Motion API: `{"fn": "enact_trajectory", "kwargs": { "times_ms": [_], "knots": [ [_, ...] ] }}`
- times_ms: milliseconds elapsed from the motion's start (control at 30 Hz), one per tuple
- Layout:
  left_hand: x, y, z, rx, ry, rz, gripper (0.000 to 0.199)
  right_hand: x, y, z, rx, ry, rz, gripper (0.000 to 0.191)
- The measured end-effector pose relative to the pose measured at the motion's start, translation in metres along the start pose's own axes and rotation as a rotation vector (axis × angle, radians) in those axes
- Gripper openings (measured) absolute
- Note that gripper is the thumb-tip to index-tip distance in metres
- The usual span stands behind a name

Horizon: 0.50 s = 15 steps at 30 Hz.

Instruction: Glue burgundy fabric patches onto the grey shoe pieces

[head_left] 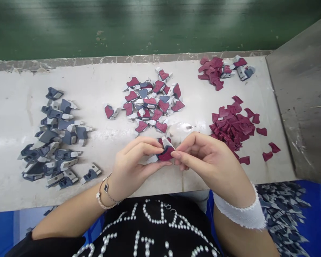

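My left hand [136,160] is closed, its thumb and fingers gripping a small grey plastic part with a maroon inlay [166,154] on its face. From the other side, the thumb and forefinger of my right hand [200,153] pinch together at the right edge of that maroon inlay. The part is held just above the bench, near its front edge. Right behind my fingers lies a pile of similar grey parts with maroon inlays [149,101]. Whatever else is inside my right fingers is hidden.
On the white bench [101,75], grey parts without inlays [59,132] are heaped at the left. Loose maroon pieces [232,125] lie at the right, with a smaller maroon pile [212,71] behind. A metal panel [305,96] borders the right side. Many grey parts [283,217] fill a blue container below.
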<state>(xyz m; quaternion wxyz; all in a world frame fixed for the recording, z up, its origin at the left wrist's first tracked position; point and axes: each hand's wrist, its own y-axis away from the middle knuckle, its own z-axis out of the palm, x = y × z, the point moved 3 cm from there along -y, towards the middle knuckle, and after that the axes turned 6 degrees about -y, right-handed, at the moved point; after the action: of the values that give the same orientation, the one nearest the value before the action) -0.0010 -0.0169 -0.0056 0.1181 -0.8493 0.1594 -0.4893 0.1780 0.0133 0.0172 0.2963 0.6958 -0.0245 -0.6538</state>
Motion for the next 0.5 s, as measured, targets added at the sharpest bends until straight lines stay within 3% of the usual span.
{"fn": "enact_trajectory", "kwargs": {
  "times_ms": [267, 400, 500],
  "knots": [
    [0.0019, -0.0015, -0.0034, -0.008, 0.105, -0.012, 0.027, 0.0012, -0.0009, -0.0026, -0.103, -0.003, 0.032, 0.02],
    [0.0016, 0.0003, -0.0042, -0.012, 0.162, -0.024, 0.029, -0.0024, 0.0007, 0.0003, -0.187, 0.083, -0.071, 0.014],
    [0.0022, 0.0011, -0.0045, -0.015, 0.155, -0.004, 0.029, -0.0062, 0.0042, 0.004, -0.163, 0.205, -0.151, 0.014]
  ]
}}
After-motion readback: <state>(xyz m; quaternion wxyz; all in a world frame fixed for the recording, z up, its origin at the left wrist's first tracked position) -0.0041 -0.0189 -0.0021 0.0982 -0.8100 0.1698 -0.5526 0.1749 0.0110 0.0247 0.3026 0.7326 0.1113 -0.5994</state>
